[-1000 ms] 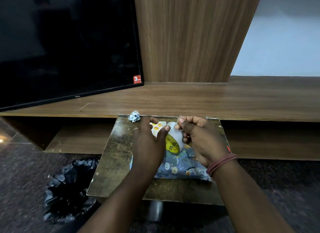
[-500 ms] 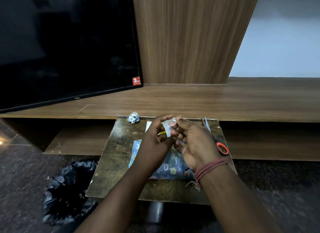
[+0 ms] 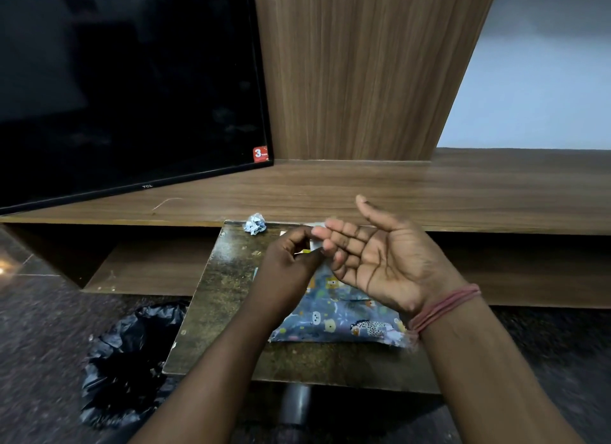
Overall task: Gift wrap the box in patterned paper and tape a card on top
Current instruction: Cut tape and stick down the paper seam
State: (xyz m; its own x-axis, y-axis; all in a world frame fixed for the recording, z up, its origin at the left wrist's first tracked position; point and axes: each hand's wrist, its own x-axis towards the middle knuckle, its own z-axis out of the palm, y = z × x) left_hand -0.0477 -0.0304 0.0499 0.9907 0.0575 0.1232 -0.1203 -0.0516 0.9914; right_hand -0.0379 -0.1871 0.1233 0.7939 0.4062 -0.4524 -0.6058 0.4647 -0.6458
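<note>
Presently, left hand (image 3: 291, 261) pinching small whitish tape piece (image 3: 316, 245), right hand (image 3: 380, 261) palm-up, fingers relaxed, above blue animal-patterned wrapped box (image 3: 337, 324) on dark worn desk (image 3: 218, 304).

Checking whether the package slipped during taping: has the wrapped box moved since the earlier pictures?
No. The wrapped box lies in the same spot on the small table, below the crumpled paper ball.

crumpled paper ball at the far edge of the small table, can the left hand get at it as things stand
Probably yes, once freed: the crumpled paper ball lies uncovered just beyond the left hand, nothing between them. But that hand is pinching a small piece of tape, so it is occupied.
</note>
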